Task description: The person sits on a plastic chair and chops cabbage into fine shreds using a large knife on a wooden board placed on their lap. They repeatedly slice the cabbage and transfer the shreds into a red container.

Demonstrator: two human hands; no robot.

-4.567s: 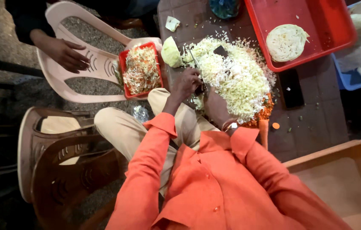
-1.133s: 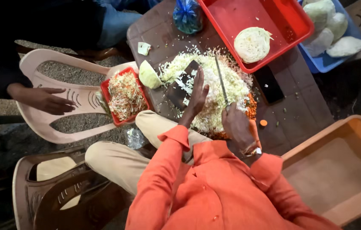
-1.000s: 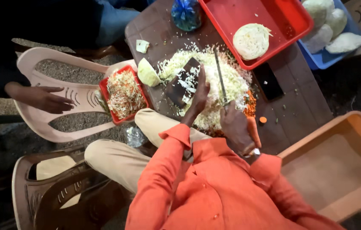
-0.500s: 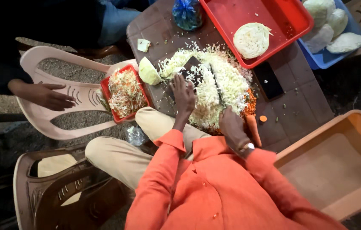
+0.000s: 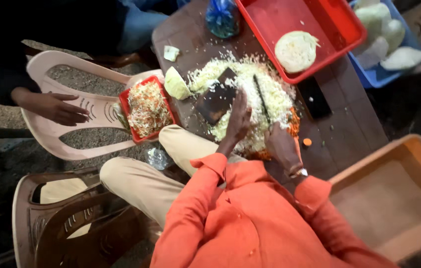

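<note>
Right hand [image 5: 279, 144] grip on knife [image 5: 261, 98] handle hidden; blue tub [image 5: 409, 30] cut off.

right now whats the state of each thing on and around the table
cabbage pile: shredded, heaped on the table
knife: blade lying across the pile, handle in right hand
left hand: flat on the pile beside a dark board
half cabbage: cut side up in red tray
wedge: cut, at the pile's edge
small red tray: full of mixed shreds
blue bin: holds whole pieces
</note>
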